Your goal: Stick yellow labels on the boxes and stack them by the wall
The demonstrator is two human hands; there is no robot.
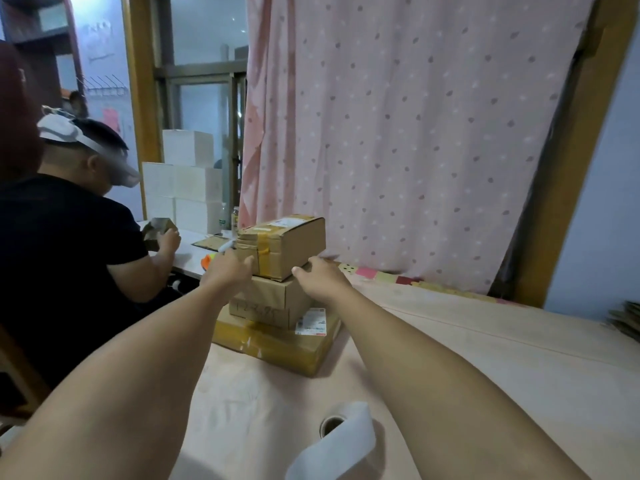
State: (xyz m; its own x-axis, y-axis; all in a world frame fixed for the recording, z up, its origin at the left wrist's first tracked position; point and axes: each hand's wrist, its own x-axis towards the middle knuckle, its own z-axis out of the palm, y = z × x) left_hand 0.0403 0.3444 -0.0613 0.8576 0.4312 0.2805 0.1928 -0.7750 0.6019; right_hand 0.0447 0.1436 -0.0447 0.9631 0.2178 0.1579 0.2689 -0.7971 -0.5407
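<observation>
Atop the stack [277,327], the stiff, likely light box [291,244] wants a two-sided hold; left grip [228,270] clasps a marker [227,246], right grip [320,275] cannot be told.

- Dim indoor light with a cool bluish cast; brightest area is the window [204,29] at upper left, slightly washed out.
- Pink curtain [415,133] evenly lit.
- Soft shadows under the stacked boxes [277,327] and beside the white roll [332,441].
- Whole frame soft, with low detail; left hand [228,268] and the marker [227,247] it holds are smeared.
- Wide-angle bend: wooden frame [571,168] at right leans, and the forearms look stretched at the bottom edge.
</observation>
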